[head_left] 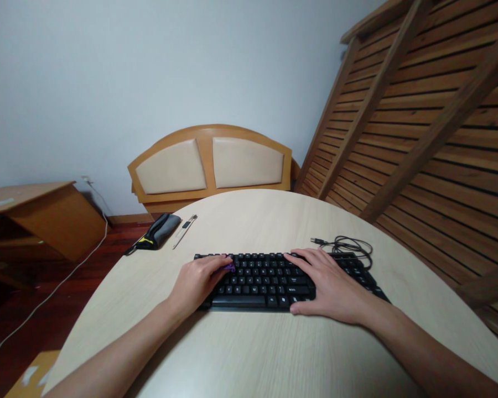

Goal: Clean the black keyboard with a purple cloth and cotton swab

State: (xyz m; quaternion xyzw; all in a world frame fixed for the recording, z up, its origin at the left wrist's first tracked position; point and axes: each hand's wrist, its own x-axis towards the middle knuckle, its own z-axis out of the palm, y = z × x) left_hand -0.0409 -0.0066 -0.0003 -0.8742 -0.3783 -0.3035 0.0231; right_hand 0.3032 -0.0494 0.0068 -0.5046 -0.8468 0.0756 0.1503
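A black keyboard lies lengthwise across the table in front of me. My left hand is over its left end, the fingers pinched on a small purple piece against the upper keys. Most of that piece is hidden by the fingers, so its kind is unclear. My right hand spans the keyboard right of the middle, with the thumb at the near edge and the fingertips at the far edge, gripping it. Behind the right hand, the coiled black cable with its USB plug rests partly on the keyboard's far corner.
The round pale wooden table carries a dark grey and black pouch at its left edge. Beside the pouch lies a thin, light-coloured tool. Beyond stands a wooden headboard; a slatted wooden frame leans at right.
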